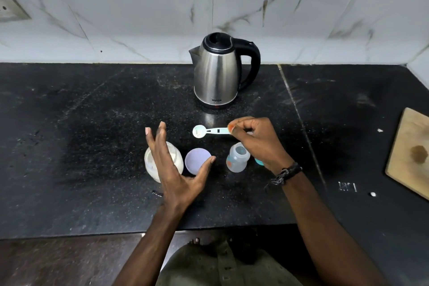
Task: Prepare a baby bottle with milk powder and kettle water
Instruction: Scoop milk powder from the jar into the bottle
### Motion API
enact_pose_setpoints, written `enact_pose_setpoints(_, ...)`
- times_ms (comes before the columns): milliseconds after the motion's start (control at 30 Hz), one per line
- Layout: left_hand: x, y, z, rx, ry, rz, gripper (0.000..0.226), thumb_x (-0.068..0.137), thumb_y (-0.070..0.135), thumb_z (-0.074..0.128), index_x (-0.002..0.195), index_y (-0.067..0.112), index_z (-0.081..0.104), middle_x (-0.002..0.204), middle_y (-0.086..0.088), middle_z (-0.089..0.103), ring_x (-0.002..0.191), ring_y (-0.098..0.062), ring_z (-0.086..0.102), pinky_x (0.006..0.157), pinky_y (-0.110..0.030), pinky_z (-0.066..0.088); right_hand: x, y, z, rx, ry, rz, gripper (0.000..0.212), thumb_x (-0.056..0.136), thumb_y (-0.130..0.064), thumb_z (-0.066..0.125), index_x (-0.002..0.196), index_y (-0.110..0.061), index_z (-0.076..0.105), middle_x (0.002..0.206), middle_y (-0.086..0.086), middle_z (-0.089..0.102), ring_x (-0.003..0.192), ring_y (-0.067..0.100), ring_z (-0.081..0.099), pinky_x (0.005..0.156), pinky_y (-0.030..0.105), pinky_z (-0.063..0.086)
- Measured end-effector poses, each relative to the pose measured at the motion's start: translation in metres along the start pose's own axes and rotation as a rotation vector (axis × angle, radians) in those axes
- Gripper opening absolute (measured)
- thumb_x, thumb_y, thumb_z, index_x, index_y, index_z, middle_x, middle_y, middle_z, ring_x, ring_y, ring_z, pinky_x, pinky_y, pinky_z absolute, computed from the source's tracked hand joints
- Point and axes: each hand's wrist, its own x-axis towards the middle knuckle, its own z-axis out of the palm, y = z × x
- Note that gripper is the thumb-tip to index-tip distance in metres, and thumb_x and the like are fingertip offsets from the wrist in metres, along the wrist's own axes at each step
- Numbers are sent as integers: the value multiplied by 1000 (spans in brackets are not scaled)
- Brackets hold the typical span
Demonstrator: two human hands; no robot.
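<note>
A steel kettle (218, 72) with a black handle stands at the back of the dark counter. My right hand (257, 141) pinches the handle end of a white measuring scoop (207, 131), held level above the counter. Below that hand stands the open baby bottle (237, 157), with a teal cap (258, 161) partly hidden behind my wrist. An open jar of milk powder (150, 160) stands at the left, its lilac lid (196, 160) lying beside it. My left hand (176, 165) hovers with fingers spread over the jar and lid, holding nothing.
A wooden board (409, 153) lies at the right edge of the black counter (92, 146). White marble-look tiles (139, 18) form the wall behind. The counter's front edge runs just below my forearms.
</note>
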Motion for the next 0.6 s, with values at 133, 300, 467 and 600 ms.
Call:
enact_pose_setpoints(133,-7,7,18,-60,-68,-11,111,77,38,90,157,-6,26,169,-15,31,163,-36,12,131,-41,18,-6,6,-23,43,32,36,15,91,-8,67,81,-16,75,91,-4,72,78,3,65,70,15,53)
enact_pose_setpoints(300,-22,15,43,-138,-233,-193,113,74,37,90,162,16,22,171,-8,29,163,-25,17,130,-25,15,-15,16,-49,41,87,99,16,93,-17,66,81,-24,74,91,-8,73,76,-5,65,63,12,49)
enact_pose_setpoints(467,-31,15,68,-168,-442,-346,118,72,34,93,162,11,20,171,-8,28,160,-22,25,130,-35,22,-22,24,-64,43,149,113,18,92,-15,67,78,-24,75,85,-11,73,75,-5,64,62,14,50)
enact_pose_setpoints(600,-32,14,84,-149,-517,-378,110,71,27,98,159,7,34,161,-4,48,149,-17,45,121,-41,39,-26,29,-70,38,174,121,19,91,-14,67,77,-25,75,81,-15,73,73,-7,65,59,9,49)
